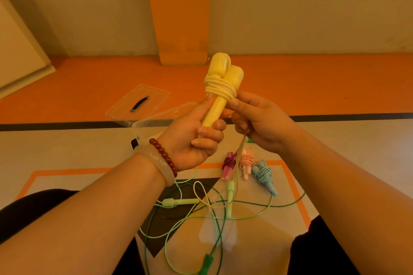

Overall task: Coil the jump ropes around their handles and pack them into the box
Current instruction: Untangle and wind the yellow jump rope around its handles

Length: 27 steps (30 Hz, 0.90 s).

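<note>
On my screen, far left on the orange floor, lies a clear lid [139,102] with a black grip. Just right of it I see the rim of the clear box [154,121], partly hidden behind the left hand. That wrist carries a pale bangle [156,163] and a red bead bracelet [164,156]. The left hand [194,138] is raised mid-view, fingers curled tight round the lower ends of the two yellow handles [220,87], which stand side by side with their tops leaning a little right. Several turns of yellow cord [218,89] are wound round both handles just above the thumb. To the right, the right hand [257,120] pinches the cord between thumb and forefinger beside the coil, and the slack drops, blurred, from that hand to the floor. Down there loose green cords sprawl between the knees, with a pale green handle [178,202] and a dark green handle [206,262] well apart. Further right three wound ropes lie in a row: a magenta bundle [229,164], a pink bundle [247,162] and a blue bundle [263,174]
</note>
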Each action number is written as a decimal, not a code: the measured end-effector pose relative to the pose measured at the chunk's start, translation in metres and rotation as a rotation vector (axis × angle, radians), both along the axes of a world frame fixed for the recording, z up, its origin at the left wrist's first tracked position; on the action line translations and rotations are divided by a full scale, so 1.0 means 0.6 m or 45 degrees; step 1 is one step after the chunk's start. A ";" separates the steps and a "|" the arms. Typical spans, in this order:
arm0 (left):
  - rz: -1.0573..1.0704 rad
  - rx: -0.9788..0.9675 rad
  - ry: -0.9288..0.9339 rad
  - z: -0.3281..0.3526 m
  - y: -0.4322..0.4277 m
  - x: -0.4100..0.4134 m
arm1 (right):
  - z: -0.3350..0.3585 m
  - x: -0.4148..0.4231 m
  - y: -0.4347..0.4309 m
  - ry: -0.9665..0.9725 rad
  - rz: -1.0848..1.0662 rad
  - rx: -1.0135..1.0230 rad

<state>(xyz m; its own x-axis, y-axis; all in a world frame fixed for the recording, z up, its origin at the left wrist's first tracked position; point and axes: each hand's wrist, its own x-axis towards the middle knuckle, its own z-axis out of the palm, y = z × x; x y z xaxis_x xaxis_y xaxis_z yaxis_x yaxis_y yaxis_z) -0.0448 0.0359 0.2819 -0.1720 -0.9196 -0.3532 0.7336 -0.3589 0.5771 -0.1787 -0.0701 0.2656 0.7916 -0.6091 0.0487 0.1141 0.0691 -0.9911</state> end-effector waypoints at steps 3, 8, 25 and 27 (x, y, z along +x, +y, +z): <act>0.042 0.060 -0.213 0.005 -0.001 0.000 | -0.001 -0.001 0.001 -0.043 -0.011 0.027; 0.335 0.001 -1.009 0.000 -0.004 -0.009 | 0.001 0.008 0.013 -0.029 -0.198 0.045; -0.175 0.142 -0.119 0.012 0.004 0.003 | 0.009 -0.003 0.010 -0.163 0.071 0.248; -0.153 0.160 -0.152 0.013 0.003 0.001 | 0.008 -0.003 0.009 -0.187 0.078 0.274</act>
<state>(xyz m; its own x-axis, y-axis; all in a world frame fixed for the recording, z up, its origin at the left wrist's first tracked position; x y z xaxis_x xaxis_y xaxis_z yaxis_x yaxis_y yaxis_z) -0.0440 0.0377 0.2899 -0.2277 -0.8422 -0.4887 0.6100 -0.5145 0.6026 -0.1807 -0.0647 0.2702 0.8214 -0.5690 0.0405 0.2449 0.2875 -0.9260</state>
